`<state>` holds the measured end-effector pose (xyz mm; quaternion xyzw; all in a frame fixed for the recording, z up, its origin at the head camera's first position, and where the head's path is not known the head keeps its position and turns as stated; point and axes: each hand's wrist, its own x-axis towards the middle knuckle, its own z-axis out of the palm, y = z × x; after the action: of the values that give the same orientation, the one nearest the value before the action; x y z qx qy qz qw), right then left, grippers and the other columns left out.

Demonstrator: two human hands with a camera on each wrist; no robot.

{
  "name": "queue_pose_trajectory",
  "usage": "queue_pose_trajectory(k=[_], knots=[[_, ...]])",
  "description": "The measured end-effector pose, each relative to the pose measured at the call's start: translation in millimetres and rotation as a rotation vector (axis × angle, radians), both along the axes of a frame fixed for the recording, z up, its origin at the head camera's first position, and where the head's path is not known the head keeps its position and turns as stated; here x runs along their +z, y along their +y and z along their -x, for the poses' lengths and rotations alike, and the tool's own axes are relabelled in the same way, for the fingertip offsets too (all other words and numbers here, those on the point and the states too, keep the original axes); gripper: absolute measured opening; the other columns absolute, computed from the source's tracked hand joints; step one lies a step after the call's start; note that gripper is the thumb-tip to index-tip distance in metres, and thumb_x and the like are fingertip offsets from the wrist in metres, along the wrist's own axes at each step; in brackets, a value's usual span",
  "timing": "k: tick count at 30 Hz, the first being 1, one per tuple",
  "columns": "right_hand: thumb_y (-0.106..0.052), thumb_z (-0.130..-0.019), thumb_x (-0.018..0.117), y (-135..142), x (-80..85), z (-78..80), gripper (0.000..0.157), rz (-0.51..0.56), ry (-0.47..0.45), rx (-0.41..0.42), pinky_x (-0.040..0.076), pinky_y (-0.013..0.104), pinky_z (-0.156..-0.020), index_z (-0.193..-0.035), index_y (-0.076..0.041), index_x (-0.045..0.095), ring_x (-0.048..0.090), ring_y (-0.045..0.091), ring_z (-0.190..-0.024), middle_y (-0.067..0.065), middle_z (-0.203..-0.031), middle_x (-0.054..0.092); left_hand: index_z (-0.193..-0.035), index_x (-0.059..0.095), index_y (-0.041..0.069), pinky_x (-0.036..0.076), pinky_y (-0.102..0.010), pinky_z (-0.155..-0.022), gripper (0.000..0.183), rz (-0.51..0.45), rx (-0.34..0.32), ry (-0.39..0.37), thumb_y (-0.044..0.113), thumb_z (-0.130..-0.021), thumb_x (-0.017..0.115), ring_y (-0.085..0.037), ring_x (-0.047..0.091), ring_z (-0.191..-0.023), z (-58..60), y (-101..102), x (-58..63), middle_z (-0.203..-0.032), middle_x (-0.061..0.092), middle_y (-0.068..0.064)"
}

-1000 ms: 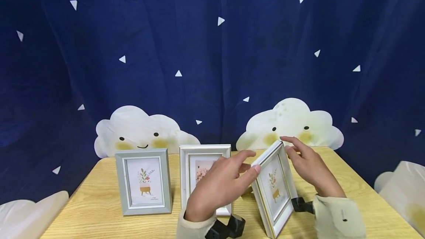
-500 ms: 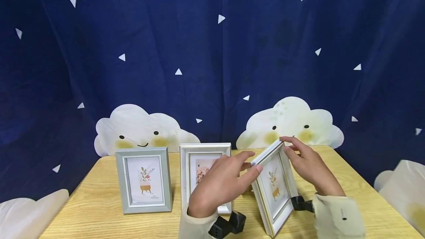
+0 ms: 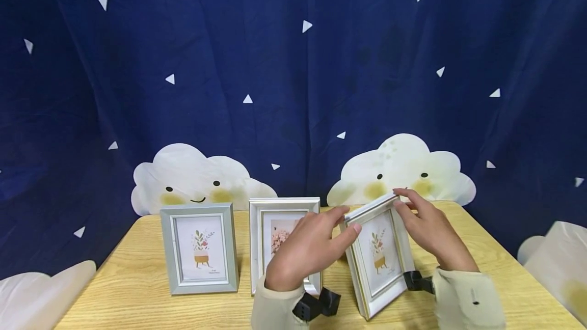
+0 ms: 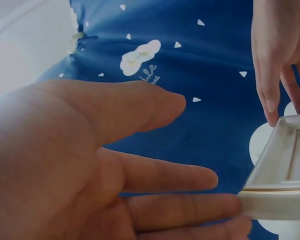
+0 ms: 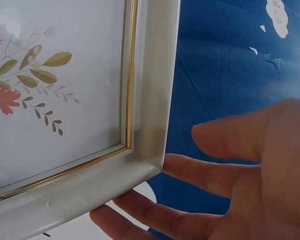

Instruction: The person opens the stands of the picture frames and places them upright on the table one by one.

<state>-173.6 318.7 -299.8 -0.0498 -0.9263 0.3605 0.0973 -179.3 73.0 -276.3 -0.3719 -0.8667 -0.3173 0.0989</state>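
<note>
A white photo frame (image 3: 379, 253) with a gold inner line and a potted-flower picture leans at an angle on the right part of the table. My left hand (image 3: 309, 248) is by its upper left corner; in the left wrist view the fingertips (image 4: 232, 202) touch the frame's edge and the thumb is clear of it. At the upper right corner is my right hand (image 3: 428, 230). Its extended fingers (image 5: 145, 205) touch the rim in the right wrist view, with the thumb apart. Whether the frame's base fully rests on the table is unclear.
A grey-green photo frame (image 3: 199, 248) stands upright at the left. Beside it a second white frame (image 3: 284, 205) with a pink flower picture is partly hidden by my left hand. The wooden table (image 3: 124, 279) ends before a dark blue curtain (image 3: 293, 65) with clouds.
The right-hand photo frame has turned to face the head camera more. Its upper right corner moved slightly right, and its lowest corner shifted left and up. The other frames stay put.
</note>
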Motion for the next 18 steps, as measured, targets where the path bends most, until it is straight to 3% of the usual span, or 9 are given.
queue_pose_trajectory(k=[5,11,18], knots=[[-0.048,-0.102,0.033,-0.1,0.5,-1.1,0.06,-0.023,-0.001,-0.018,0.044,0.06,-0.086,-0.149,-0.01,0.033,0.047,0.05,-0.119,0.033,-0.135,0.045,-0.129,0.06,0.013,0.049,-0.032,-0.086,0.043,0.004,0.022,-0.02,0.041,-0.098,0.05,-0.015,0.064,-0.099,6.1,3.7,-5.1,-0.11,0.069,-0.001],[-0.047,-0.101,0.034,-0.1,1.2,-2.4,0.063,-0.063,-0.019,-0.046,0.045,0.056,-0.082,-0.148,-0.005,0.031,0.05,0.048,-0.113,0.034,-0.131,0.047,-0.13,0.059,0.013,0.049,-0.031,-0.087,0.044,0.001,0.027,-0.029,0.04,-0.097,0.051,-0.015,0.064,-0.1,13.9,8.9,-11.8,-0.112,0.068,-0.002],[-0.047,-0.101,0.037,0.4,3.7,-4.5,0.066,-0.084,-0.04,-0.059,0.048,0.052,-0.077,-0.147,-0.001,0.029,0.053,0.047,-0.109,0.035,-0.128,0.048,-0.138,0.052,0.009,0.044,-0.033,-0.099,0.055,0.005,0.01,-0.107,0.044,-0.096,0.051,-0.019,0.056,-0.119,18.1,13.3,-16.4,-0.135,0.056,-0.005]])
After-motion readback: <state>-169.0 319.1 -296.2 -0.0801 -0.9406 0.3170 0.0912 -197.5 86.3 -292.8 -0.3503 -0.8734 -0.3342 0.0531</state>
